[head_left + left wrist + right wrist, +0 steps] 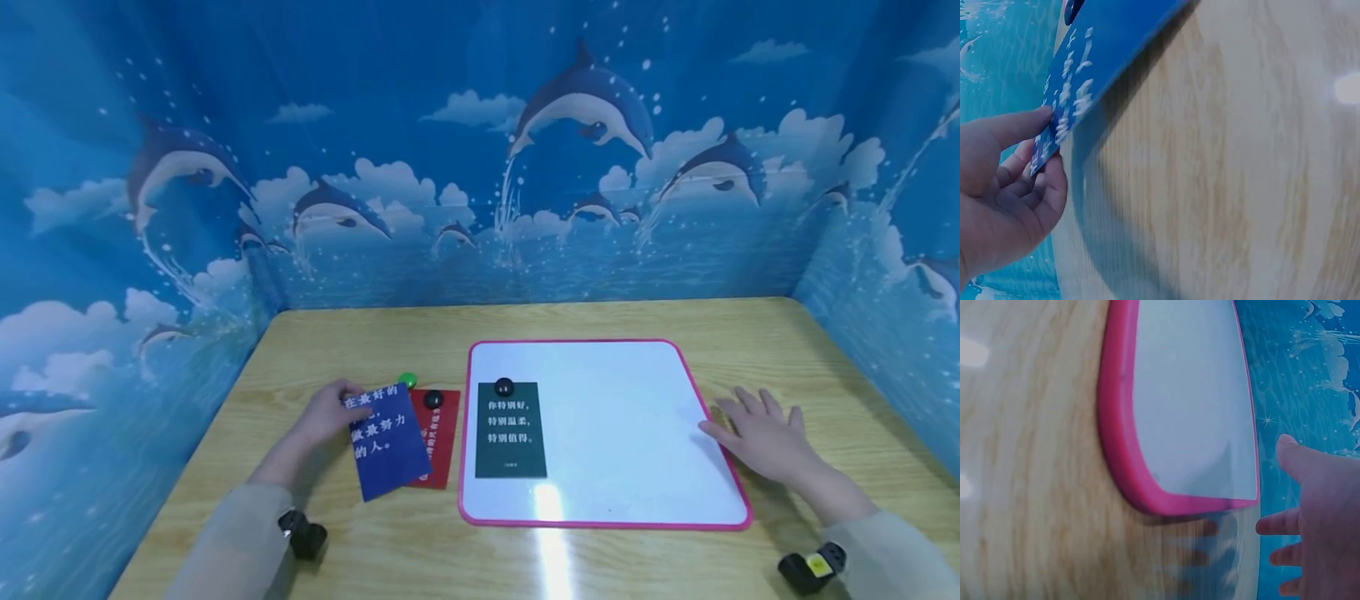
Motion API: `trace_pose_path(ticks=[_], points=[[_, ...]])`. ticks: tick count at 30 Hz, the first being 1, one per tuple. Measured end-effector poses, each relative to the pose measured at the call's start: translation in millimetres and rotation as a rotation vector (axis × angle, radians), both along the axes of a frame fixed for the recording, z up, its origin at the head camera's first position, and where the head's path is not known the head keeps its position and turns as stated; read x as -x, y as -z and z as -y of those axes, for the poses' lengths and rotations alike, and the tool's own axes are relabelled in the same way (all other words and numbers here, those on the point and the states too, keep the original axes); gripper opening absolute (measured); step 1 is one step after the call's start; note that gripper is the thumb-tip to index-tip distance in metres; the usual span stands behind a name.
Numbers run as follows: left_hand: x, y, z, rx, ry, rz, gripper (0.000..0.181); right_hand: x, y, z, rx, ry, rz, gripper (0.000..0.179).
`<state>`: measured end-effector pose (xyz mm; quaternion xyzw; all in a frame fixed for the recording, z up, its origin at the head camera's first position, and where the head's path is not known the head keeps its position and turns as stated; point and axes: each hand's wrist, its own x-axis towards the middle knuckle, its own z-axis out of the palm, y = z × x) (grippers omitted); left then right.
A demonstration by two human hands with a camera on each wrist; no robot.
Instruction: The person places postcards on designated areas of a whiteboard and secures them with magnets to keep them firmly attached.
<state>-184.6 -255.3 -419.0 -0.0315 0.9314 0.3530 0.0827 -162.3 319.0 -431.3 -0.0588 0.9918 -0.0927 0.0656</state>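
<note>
My left hand [330, 414] pinches the upper left part of a blue card [388, 446] with white writing, thumb on top and fingers beneath. In the left wrist view the blue card [1107, 56] is tilted, its near edge raised off the table. It partly covers a red card [444, 442], near whose top lies a black round magnet [433, 400]. My right hand [768, 437] has its fingers spread at the right edge of a pink-framed whiteboard [615, 525], holding nothing. On the whiteboard's left side lies a dark green card [512, 454] with another black magnet [504, 387] at its top.
A green round magnet [407, 380] sits just behind the blue and red cards. All this is on a light wooden table [390, 550]. Blue curtains [450, 167] printed with dolphins and clouds enclose its back and sides.
</note>
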Motion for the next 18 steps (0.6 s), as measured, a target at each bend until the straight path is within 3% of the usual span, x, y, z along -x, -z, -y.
trace_pose_path(ticks=[4, 11, 18], points=[[3.1, 0.6, 3.6, -0.085, -0.024, 0.045, 0.052, -0.4, -1.6, 0, 0.003, 0.002, 0.001, 0.074], [3.9, -1.8, 14.9, -0.274, 0.004, 0.162, 0.057, -0.9, -2.4, 0, 0.01, -0.004, 0.002, 0.072], [4.3, -6.0, 18.5, -0.383, -0.034, 0.205, 0.054, 0.8, -0.9, 0, 0.007, -0.002, 0.008, 0.072]])
